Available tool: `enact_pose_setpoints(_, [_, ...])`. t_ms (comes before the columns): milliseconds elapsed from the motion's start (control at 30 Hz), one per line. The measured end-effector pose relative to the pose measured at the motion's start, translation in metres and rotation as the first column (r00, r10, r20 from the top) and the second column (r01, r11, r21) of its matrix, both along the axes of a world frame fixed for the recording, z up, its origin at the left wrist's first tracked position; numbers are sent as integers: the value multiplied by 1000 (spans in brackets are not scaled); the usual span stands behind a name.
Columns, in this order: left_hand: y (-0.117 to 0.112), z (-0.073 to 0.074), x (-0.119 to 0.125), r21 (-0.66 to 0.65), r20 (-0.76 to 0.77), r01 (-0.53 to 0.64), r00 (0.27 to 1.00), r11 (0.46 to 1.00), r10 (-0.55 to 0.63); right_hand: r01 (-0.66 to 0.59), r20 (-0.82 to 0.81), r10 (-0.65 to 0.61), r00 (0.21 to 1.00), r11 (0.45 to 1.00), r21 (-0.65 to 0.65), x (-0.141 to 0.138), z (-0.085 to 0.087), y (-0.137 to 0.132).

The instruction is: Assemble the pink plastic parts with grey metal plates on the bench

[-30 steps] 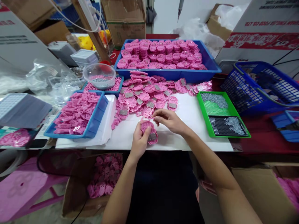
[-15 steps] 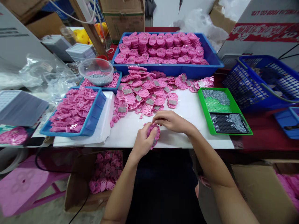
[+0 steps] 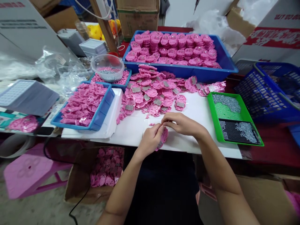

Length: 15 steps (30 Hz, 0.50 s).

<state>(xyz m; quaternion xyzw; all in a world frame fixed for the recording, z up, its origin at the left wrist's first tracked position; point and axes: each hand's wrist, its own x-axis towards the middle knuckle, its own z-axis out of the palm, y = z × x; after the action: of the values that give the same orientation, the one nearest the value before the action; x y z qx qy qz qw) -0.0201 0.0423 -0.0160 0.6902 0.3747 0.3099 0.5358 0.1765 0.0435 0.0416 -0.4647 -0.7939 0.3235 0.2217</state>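
Note:
My left hand (image 3: 151,140) grips a round pink plastic piece (image 3: 164,136) near the front edge of the white table top (image 3: 199,115). My right hand (image 3: 181,123) reaches in from the right, its fingertips pinched on the top of that same piece. Just beyond the hands lies a loose heap of pink pieces (image 3: 154,93), many with a grey square insert. Most of the held piece is hidden behind my left fingers.
A big blue tray (image 3: 225,67) of stacked pink pieces stands at the back. A blue tray (image 3: 103,109) of small pink parts sits left, a clear bowl (image 3: 107,67) behind it. A green tray (image 3: 211,100) of small metal bits sits right, beside a blue basket (image 3: 264,93). A cardboard box (image 3: 77,190) of pink pieces rests on the floor.
The pink piece has turned from flat and facing up to edge-on in my left hand, and both hands have closed tighter together on it. The view has shifted left.

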Motion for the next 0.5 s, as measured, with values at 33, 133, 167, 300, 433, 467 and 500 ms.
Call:
enact_pose_setpoints(33, [0,0,0,-32,37,12,999,999,-11,-4,-24,3,1000,1000,-27,0,2,1])
enact_pose_setpoints(133, [0,-1,0,-154,160,28,987,988,-3,39,-62,-39,997,999,0,-8,14,7])
enact_pose_setpoints(167, [0,-2,1,-187,190,27,982,982,10,59,-63,-56,996,997,51,-16,19,10])
enact_pose_setpoints(300, [1,-6,2,-232,237,-29,968,972,85,-76,106,53,993,972,223,-71,32,36])
enact_pose_setpoints(433, [3,-11,2,-138,274,-186,936,973,219,-321,536,178,825,929,185,-136,26,70])
enact_pose_setpoints(467, [4,-12,2,-112,279,-194,935,975,218,-337,593,174,786,925,175,-149,22,77])
enact_pose_setpoints(500, [5,-13,2,-92,282,-182,938,979,200,-338,629,164,760,926,168,-160,19,83])
